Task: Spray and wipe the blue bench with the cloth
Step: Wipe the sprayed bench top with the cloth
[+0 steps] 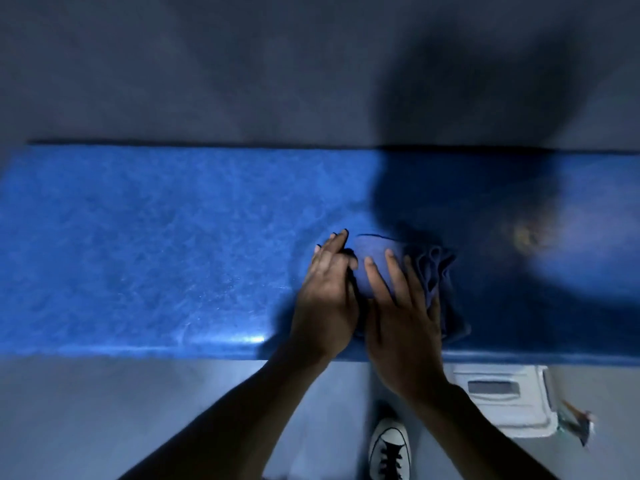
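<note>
Cloth lies under right hand, beside left hand.

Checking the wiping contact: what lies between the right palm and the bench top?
In the head view, the folded blue cloth lies under the right hand, on the blue bench.

Blue bench runs left-right across view, glossy mottled top, rounded near edge. Blue cloth lies bunched on bench top, under right hand and just right of left hand. Yellowish smudge on bench, well right of right hand, blurred. Grey floor before and behind bench.
</note>
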A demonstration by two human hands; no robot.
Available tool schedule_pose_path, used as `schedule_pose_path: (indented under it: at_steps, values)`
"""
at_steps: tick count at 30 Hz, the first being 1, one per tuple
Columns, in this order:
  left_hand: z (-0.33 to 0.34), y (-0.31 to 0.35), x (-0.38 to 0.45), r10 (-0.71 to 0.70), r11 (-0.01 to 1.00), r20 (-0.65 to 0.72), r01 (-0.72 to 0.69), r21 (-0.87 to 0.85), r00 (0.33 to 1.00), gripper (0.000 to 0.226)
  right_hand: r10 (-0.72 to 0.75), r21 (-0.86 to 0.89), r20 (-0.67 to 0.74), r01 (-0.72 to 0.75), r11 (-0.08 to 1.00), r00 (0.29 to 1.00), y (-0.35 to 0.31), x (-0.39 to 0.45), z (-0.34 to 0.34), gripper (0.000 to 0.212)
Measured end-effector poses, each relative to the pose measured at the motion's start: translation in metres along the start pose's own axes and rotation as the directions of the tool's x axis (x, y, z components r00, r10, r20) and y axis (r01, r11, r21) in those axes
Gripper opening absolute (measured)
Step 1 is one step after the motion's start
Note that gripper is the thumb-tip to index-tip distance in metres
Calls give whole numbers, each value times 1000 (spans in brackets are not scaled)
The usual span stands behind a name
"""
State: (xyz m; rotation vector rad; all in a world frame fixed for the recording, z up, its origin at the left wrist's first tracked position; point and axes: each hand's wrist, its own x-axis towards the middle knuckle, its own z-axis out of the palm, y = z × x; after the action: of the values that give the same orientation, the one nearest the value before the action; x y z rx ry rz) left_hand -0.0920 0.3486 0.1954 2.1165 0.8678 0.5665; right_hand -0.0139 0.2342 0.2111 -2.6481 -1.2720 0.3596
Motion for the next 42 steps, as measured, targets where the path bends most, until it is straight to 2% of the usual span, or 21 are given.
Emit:
schedule_pose_path:
  at_steps: [2,5,8,11,18,23,29,37,42]
  values:
    - [-26,-10,2,53,998,-25,-52,42,998,36,4,4,-12,-4,1000,1000,-10,-16,3,59]
    - [-69,-38,9,45,964,-40,-33,262,998,42,-8,-31,-10,8,999,1000,-24,-35,6,59]
    - [-90,-66,5,2,847,-42,21,531,999,46,-1,-65,-10,0,998,1000,-32,-39,11,62]
    - [-87,-76,0,9,754,19,-19,657,1000,51,-23,-95,14,25,995,1000,-31,-24,14,62]
    - [-89,-72,4,-22,752,39,-9,659,999,52,-162,-178,85,175,968,983,-19,64,1,60]
    - [-88,-72,3,-27,764,28,2,645,999,52,-131,-129,82,141,982,988,-28,138,-12,61]
    - [-85,-76,0,7,776,10,-11,630,1000,52,-45,-64,148,54,996,988,-36,201,-21,57]
    - [-80,-81,-1,72,808,-46,-32,589,996,49,-17,-50,49,20,999,999,-46,174,-10,59]
    - [-81,-79,-1,64,804,-39,-28,595,997,49,-74,-97,-6,73,993,997,-67,98,5,64]
